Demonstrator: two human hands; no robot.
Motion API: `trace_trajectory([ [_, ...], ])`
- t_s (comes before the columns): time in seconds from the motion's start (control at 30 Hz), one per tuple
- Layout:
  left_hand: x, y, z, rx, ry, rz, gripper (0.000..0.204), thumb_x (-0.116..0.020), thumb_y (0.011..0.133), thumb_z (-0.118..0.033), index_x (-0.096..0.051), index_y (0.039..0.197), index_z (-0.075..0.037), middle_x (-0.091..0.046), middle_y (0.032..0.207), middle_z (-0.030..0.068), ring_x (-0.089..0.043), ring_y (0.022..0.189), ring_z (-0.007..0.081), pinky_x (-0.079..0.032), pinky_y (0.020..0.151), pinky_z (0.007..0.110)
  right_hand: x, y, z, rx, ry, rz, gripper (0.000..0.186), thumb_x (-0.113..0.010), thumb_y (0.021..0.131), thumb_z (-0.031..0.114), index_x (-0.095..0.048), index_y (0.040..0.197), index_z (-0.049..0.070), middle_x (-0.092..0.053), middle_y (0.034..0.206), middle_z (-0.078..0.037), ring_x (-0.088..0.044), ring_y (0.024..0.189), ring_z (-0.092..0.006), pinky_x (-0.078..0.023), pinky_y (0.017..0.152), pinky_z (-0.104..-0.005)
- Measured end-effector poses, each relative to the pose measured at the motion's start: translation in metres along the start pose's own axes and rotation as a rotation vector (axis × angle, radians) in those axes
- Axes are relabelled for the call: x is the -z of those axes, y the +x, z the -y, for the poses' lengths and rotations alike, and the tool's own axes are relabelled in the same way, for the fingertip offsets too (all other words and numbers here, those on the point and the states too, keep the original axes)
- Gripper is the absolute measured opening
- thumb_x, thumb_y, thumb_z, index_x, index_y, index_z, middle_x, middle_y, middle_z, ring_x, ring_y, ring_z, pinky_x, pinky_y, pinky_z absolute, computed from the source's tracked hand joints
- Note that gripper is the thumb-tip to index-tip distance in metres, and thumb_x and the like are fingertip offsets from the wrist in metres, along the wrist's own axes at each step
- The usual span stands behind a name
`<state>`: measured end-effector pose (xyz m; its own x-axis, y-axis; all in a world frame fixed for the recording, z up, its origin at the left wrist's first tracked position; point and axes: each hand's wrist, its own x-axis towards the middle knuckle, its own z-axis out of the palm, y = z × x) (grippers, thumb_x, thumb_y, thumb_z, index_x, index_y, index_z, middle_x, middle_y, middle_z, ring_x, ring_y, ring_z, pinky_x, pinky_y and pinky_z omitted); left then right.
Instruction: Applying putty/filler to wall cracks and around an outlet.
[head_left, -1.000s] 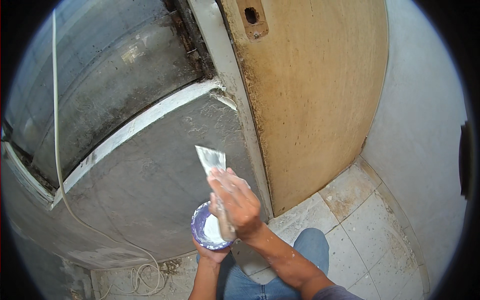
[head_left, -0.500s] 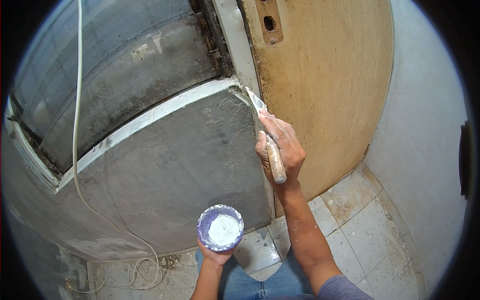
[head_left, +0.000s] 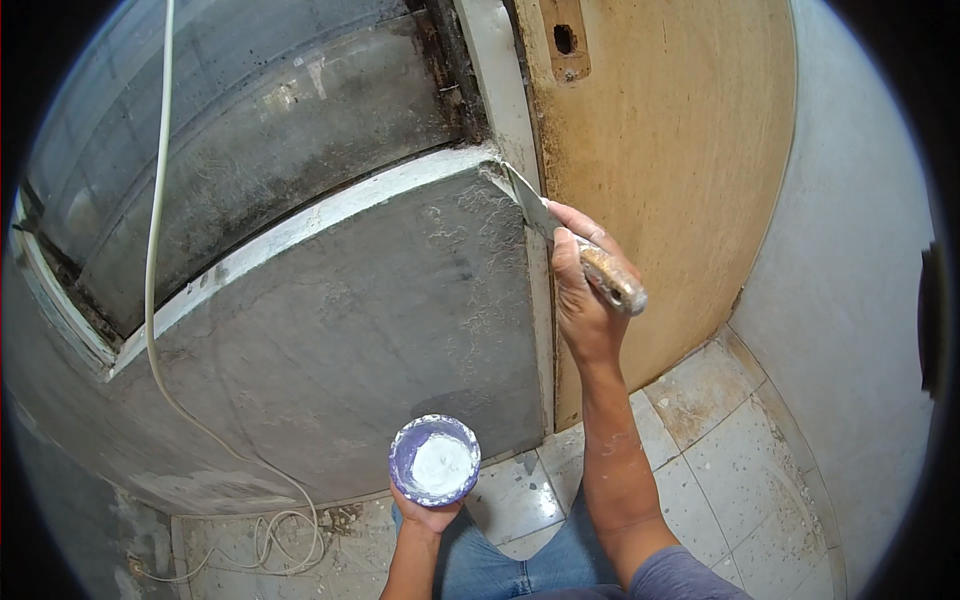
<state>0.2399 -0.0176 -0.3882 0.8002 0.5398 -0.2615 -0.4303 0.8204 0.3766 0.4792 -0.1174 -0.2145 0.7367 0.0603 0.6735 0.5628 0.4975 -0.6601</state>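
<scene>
Pressing putty knife [head_left: 540, 212] higher than before

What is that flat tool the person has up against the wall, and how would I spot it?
Find the big grey plastered wall block beside the tan wooden door. At the block's upper right corner, the right hand presses a putty knife against the edge. It has a thin metal blade smeared white and a worn wooden handle, unlike the round purple cup of white paste in the left hand below.
</scene>
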Motion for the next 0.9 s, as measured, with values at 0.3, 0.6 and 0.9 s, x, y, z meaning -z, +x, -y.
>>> trace_trajectory([
  [0.3,-0.001,0.005,0.003,0.035,0.019,-0.069,0.055,-0.041,0.086,-0.056,-0.059,0.121,-0.017,-0.062,0.120,0.0078,-0.060,0.108,0.0303,-0.052,0.085,0.048,0.005,0.002,-0.008,0.424,-0.202,0.092,0.022,-0.066,0.081,0.001,-0.068,0.102,-0.001,-0.070,0.097,-0.015,-0.067,0.081,-0.0226,-0.053,0.072,-0.0295],
  [0.6,-0.002,0.010,0.012,0.045,0.038,-0.051,0.056,-0.041,0.086,-0.057,-0.059,0.121,-0.017,-0.062,0.120,0.0074,-0.060,0.107,0.0296,-0.051,0.084,0.047,0.019,-0.010,-0.016,0.621,-0.368,0.132,0.034,-0.065,0.073,-0.007,-0.066,0.107,0.001,-0.068,0.104,-0.015,-0.066,0.088,-0.0281,-0.054,0.078,-0.0337],
  [0.9,0.001,0.000,0.010,0.036,0.031,0.049,0.056,-0.037,0.090,-0.053,-0.056,0.127,-0.014,-0.060,0.126,0.0076,-0.057,0.115,0.0298,-0.048,0.095,0.048,0.010,-0.001,-0.013,0.500,-0.237,-0.010,0.026,-0.064,0.080,-0.005,-0.066,0.105,-0.001,-0.068,0.104,-0.016,-0.067,0.091,-0.0275,-0.053,0.079,-0.0316],
])
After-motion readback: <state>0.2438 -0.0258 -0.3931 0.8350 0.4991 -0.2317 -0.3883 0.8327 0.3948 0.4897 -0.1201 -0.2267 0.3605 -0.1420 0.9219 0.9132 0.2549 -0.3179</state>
